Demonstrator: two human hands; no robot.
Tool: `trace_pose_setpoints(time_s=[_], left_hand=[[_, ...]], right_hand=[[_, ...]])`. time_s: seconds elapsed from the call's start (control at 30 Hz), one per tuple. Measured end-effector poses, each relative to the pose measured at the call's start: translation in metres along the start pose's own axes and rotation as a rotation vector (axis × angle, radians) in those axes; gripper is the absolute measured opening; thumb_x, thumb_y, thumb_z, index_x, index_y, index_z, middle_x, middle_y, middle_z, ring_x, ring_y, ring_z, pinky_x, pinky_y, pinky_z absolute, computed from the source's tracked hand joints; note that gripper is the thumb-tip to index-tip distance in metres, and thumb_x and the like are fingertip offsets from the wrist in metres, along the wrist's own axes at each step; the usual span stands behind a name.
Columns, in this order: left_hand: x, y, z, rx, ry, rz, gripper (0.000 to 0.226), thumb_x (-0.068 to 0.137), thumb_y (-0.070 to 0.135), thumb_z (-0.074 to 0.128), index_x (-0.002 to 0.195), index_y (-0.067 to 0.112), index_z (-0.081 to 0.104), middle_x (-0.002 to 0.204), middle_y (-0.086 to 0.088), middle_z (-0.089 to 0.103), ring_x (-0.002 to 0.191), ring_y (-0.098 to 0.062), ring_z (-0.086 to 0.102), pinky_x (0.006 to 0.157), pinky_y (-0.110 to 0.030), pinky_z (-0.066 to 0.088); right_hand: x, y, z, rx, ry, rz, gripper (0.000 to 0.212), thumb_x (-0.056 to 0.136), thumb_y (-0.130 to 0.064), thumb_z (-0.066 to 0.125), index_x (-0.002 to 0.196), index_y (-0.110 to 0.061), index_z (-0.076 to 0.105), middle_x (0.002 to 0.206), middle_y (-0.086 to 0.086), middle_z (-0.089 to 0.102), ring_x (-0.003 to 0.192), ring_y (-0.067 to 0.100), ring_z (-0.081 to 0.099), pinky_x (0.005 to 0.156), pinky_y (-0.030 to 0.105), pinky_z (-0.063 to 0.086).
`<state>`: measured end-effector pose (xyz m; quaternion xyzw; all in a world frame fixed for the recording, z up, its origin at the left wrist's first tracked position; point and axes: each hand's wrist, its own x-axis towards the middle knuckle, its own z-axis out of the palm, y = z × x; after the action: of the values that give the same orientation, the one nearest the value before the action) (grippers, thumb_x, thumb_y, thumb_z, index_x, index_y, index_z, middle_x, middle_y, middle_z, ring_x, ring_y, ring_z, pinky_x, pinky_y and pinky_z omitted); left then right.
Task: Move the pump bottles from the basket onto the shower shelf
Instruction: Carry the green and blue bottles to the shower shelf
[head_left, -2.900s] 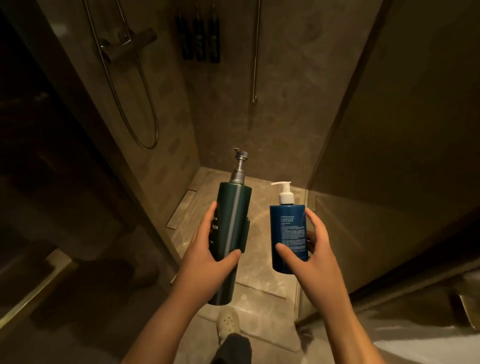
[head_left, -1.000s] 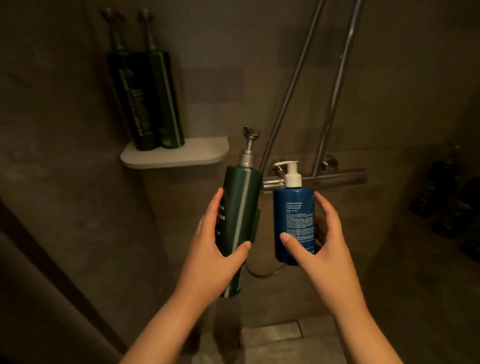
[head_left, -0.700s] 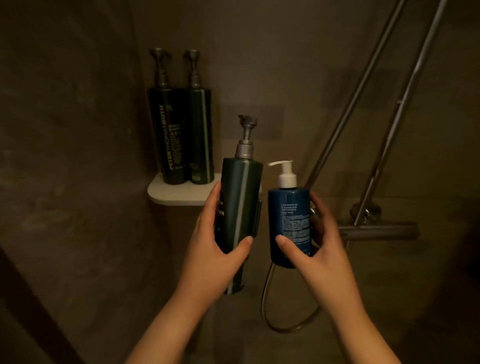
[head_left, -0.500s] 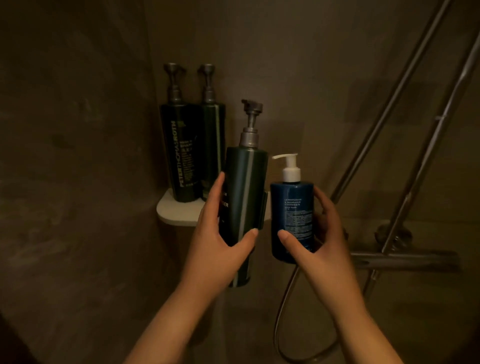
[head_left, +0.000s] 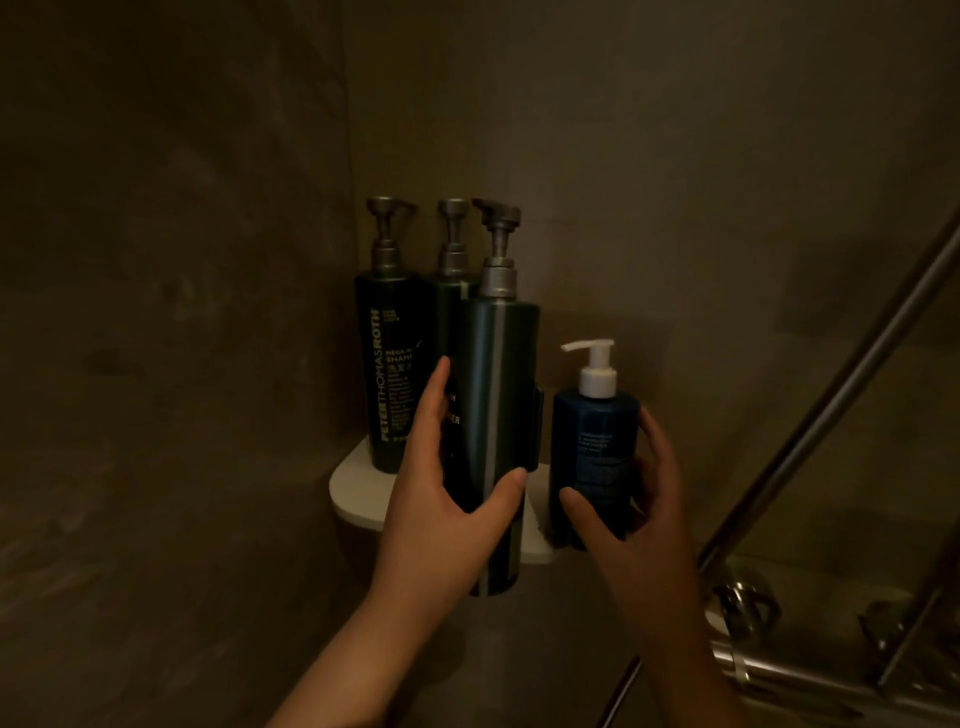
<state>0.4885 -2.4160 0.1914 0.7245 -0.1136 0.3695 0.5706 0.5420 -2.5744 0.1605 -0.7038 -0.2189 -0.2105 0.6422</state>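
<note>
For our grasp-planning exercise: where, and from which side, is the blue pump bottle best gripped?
Likely round the blue bottle mid-body, from the right: upright cylinder, slim white pump, tall green bottle crowding its left. The right hand grips it so.

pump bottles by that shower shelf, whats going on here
A person is putting bottles onto the white corner shelf. The left grip holds a tall green pump bottle upright in front of the shelf, its base below the shelf edge, so not yet set down. The right grip holds a shorter blue pump bottle at the shelf's right end. Two dark bottles stand at the back.
</note>
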Motion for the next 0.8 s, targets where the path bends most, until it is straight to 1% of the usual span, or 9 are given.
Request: trace_pose_setpoints(time_s=[0.13,0.3,0.37,0.47,0.5,0.6,0.67,0.73,0.8], left_hand=[[0.005,-0.001,0.010,0.037,0.023,0.033,0.093,0.076,0.021,0.074,0.133,0.066,0.015,0.124,0.052,0.031,0.123,0.014,0.036,0.088,-0.005,0.039],[0.008,-0.010,0.020,0.133,0.067,0.053,0.094,0.076,0.026,0.072,0.138,0.061,0.010,0.129,0.050,0.026,0.124,0.014,0.032,0.095,-0.022,0.035],[0.009,-0.013,0.022,0.158,0.076,0.065,0.093,0.077,0.033,0.070,0.139,0.059,0.006,0.138,0.043,0.022,0.127,0.015,0.027,0.098,-0.025,0.032],[0.009,-0.016,0.027,0.189,0.080,0.053,0.090,0.076,0.046,0.062,0.139,0.059,-0.001,0.151,0.023,0.017,0.134,0.007,0.023,0.105,-0.030,0.027],[0.008,-0.017,0.029,0.204,0.080,0.060,0.090,0.077,0.048,0.060,0.139,0.059,-0.004,0.151,0.024,0.014,0.135,0.006,0.021,0.105,-0.028,0.025],[0.008,-0.022,0.034,0.271,0.087,0.096,0.087,0.081,0.052,0.054,0.138,0.058,-0.010,0.142,0.044,-0.001,0.132,0.017,0.011,0.100,-0.015,0.018],[0.007,-0.024,0.036,0.304,0.094,0.099,0.085,0.084,0.054,0.051,0.138,0.057,-0.014,0.136,0.050,-0.006,0.129,0.021,0.008,0.098,-0.010,0.015],[0.007,-0.024,0.038,0.325,0.101,0.098,0.083,0.085,0.053,0.049,0.138,0.056,-0.016,0.139,0.046,-0.005,0.130,0.020,0.007,0.099,-0.004,0.012],[0.004,-0.025,0.041,0.363,0.101,0.094,0.081,0.087,0.053,0.045,0.138,0.055,-0.017,0.145,0.036,-0.004,0.132,0.016,0.006,0.100,-0.004,0.011]], right_hand=[[0.007,0.011,-0.003,0.040,-0.010,0.009,0.090,0.071,-0.025,0.076,0.131,-0.066,0.022,0.114,-0.053,0.042,0.108,-0.024,0.043,0.088,0.024,0.041],[0.010,0.019,-0.005,0.081,-0.043,0.013,0.089,0.071,-0.026,0.074,0.129,-0.068,0.022,0.113,-0.053,0.043,0.107,-0.024,0.045,0.087,0.022,0.041],[0.011,0.022,-0.006,0.088,-0.078,0.004,0.090,0.073,-0.024,0.074,0.130,-0.067,0.021,0.115,-0.052,0.043,0.110,-0.022,0.045,0.088,0.023,0.040],[0.014,0.024,-0.007,0.079,-0.110,-0.007,0.089,0.075,-0.024,0.073,0.131,-0.067,0.019,0.119,-0.050,0.042,0.114,-0.021,0.043,0.089,0.022,0.039],[0.014,0.025,-0.007,0.082,-0.117,-0.005,0.089,0.075,-0.025,0.073,0.131,-0.066,0.018,0.121,-0.049,0.041,0.116,-0.020,0.042,0.091,0.023,0.039],[0.015,0.028,-0.008,0.093,-0.149,-0.008,0.088,0.078,-0.024,0.072,0.134,-0.065,0.017,0.125,-0.048,0.040,0.120,-0.016,0.041,0.097,0.028,0.039],[0.016,0.029,-0.008,0.094,-0.162,-0.017,0.088,0.080,-0.020,0.071,0.134,-0.064,0.017,0.125,-0.047,0.040,0.120,-0.016,0.041,0.098,0.028,0.039],[0.017,0.029,-0.009,0.081,-0.157,-0.033,0.087,0.081,-0.020,0.070,0.133,-0.066,0.018,0.124,-0.049,0.040,0.118,-0.019,0.041,0.096,0.023,0.039],[0.016,0.028,-0.009,0.057,-0.135,-0.038,0.086,0.079,-0.024,0.070,0.128,-0.070,0.017,0.125,-0.049,0.037,0.117,-0.022,0.039,0.093,0.019,0.038]])
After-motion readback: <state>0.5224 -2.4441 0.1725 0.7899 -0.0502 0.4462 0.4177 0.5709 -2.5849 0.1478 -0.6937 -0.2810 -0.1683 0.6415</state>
